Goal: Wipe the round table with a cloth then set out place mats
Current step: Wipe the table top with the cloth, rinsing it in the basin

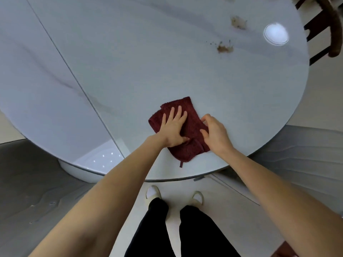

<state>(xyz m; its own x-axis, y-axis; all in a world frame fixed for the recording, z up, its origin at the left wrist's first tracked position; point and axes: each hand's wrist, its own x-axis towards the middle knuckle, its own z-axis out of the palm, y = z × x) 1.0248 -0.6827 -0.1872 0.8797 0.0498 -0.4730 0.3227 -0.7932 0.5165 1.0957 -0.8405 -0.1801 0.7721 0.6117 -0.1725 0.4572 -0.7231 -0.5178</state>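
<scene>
Starting at the left, I'm seeing the round table (130,52) running off toward the camera's edge, its white base (78,170) showing through the glassy top. Moving in, my left hand (173,129) is lying flat on the dark red cloth (187,115), fingers straight and spread, pressing it down near the table's close edge. Just beside it, my right hand (215,133) is curling its fingers at the cloth's right border, apparently pinching the fold there, though I can't tell how firm that hold is. Further right and farther back, two brown stains (224,48) are sitting on the surface, well apart from the cloth, with a ceiling light's reflection (276,33) beside them and a dark chair (321,25) at the far corner. I'm judging this as the wiping step barely begun, cloth being readied. Next I'm needing to sweep it out toward those stains; no place mats are in view.
</scene>
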